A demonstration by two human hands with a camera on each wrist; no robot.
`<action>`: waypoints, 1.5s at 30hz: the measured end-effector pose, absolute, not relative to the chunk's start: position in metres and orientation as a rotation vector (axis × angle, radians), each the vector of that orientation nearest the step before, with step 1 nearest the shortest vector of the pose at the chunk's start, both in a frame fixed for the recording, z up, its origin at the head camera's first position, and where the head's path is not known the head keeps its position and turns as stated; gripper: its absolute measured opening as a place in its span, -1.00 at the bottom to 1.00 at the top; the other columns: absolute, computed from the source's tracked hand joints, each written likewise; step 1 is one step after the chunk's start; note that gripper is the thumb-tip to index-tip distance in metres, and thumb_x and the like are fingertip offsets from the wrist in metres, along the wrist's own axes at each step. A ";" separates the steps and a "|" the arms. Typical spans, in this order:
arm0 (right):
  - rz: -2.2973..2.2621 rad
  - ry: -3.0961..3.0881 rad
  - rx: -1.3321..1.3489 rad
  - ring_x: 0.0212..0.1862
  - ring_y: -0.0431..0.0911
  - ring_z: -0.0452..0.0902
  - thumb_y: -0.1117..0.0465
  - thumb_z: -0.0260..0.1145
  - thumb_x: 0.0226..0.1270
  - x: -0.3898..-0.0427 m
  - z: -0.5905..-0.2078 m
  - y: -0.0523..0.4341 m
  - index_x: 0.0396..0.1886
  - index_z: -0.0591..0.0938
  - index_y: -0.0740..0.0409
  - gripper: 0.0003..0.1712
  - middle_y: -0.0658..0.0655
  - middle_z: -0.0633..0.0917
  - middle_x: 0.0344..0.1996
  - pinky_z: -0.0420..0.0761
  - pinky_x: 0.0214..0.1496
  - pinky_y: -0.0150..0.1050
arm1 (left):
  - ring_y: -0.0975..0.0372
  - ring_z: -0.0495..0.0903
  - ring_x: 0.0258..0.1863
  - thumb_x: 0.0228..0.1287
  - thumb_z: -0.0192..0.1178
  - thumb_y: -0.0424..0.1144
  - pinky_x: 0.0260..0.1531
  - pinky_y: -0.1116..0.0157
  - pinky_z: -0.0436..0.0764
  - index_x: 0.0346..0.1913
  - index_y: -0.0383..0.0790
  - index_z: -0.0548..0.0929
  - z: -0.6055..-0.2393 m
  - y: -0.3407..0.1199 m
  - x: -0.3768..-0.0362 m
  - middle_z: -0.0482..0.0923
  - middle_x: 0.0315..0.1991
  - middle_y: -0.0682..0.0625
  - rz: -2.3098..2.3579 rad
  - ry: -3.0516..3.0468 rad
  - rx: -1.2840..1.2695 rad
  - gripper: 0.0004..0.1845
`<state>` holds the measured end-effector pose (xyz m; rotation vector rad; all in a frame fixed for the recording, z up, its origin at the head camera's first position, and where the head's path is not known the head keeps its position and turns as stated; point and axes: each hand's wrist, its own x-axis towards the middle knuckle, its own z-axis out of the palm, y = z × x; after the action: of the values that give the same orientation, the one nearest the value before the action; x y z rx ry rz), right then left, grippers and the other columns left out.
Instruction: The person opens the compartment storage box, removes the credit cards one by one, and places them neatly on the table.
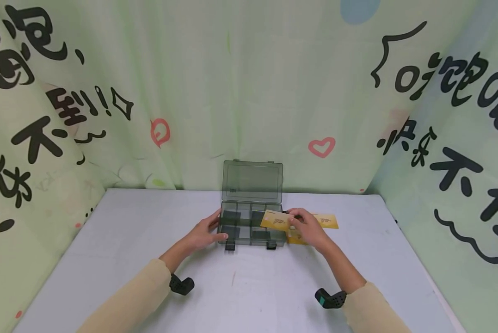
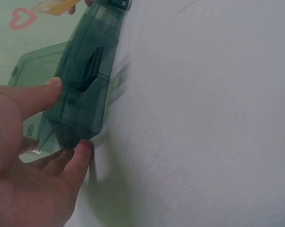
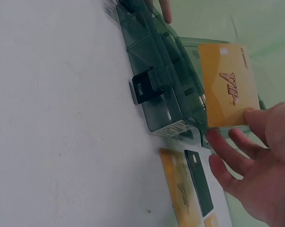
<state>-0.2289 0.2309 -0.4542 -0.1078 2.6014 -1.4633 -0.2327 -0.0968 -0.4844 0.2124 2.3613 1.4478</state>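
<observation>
A smoky green clear compartment box (image 1: 250,227) lies in the middle of the table with its lid (image 1: 253,180) standing open at the back. My left hand (image 1: 215,227) grips the box's left end; in the left wrist view the thumb and a fingertip (image 2: 84,149) clamp that end of the box (image 2: 88,90). My right hand (image 1: 299,221) pinches a gold card (image 1: 275,220) and holds it tilted over the box's right compartments. The right wrist view shows the card (image 3: 227,85), printed "VIP", held by one corner in my right hand (image 3: 237,126) above the box (image 3: 161,71).
More gold cards (image 1: 328,220) lie on the grey table (image 1: 249,286) just right of the box. In the right wrist view one gold card (image 3: 177,194) has a dark card (image 3: 199,182) on it. Printed fabric walls enclose three sides. A black latch (image 3: 144,87) juts from the box's front.
</observation>
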 end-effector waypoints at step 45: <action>-1.237 2.902 0.095 -0.01 0.08 0.45 0.39 0.14 0.39 -0.213 -0.457 0.304 0.06 0.50 0.26 -0.72 0.28 0.54 -0.09 0.57 -0.11 -0.34 | -0.04 0.11 0.50 0.25 0.31 -0.14 0.42 -0.10 0.21 0.56 0.05 -0.04 -0.488 -0.096 -0.234 0.10 0.52 -0.16 1.429 2.378 0.212 -0.06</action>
<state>-0.2130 0.3040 -0.4572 0.0955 2.9017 -1.2374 -0.2340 -0.0962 -0.4879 0.2115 2.3783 1.4287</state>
